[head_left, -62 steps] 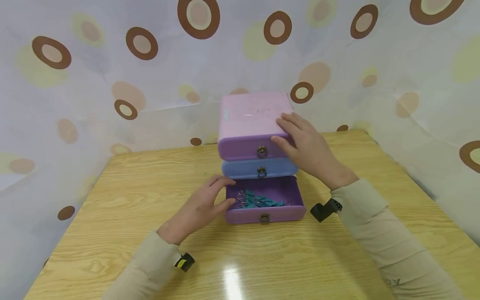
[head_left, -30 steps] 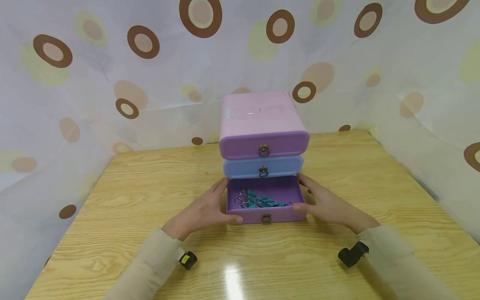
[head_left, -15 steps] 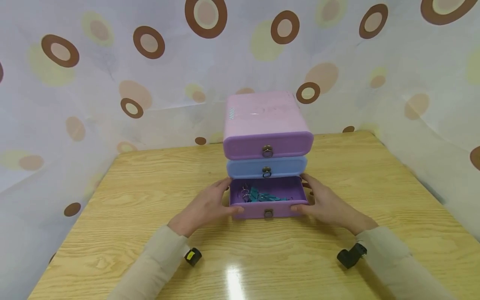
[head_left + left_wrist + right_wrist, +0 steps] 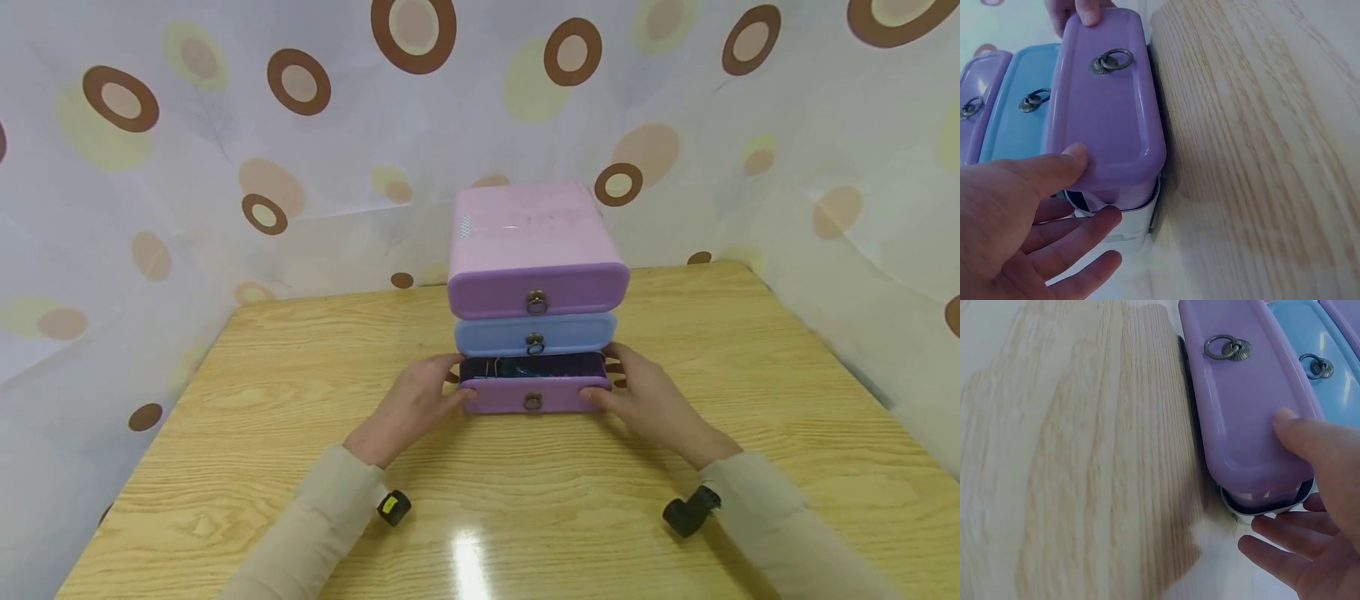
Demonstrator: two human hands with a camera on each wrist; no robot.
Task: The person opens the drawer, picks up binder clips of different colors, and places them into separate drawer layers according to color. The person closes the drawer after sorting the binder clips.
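A small three-tier drawer cabinet with a pink top [image 4: 532, 225] stands on the table. Its bottom purple drawer [image 4: 558, 396] sticks out a little, and a narrow dark gap shows over its front panel. Inside are teal binder clips [image 4: 517, 367], mostly hidden by the panel. My left hand [image 4: 412, 404] is at the drawer's left end, thumb pressing the front panel, other fingers loosely spread beside the side wall. At the right end my right hand [image 4: 656, 408] mirrors it, thumb on the panel [image 4: 1260, 437] and fingers along the side.
Above the bottom drawer are a closed blue drawer [image 4: 495, 335] and a closed purple top drawer [image 4: 487, 292], each with a ring pull. The wooden table [image 4: 315, 358] meets a wall covering with circles [image 4: 337, 167] behind and at both sides.
My right hand has come down from the cabinet's top to the bottom drawer's right end. The drawer has slid inward under both thumbs, so less of the binder clips shows.
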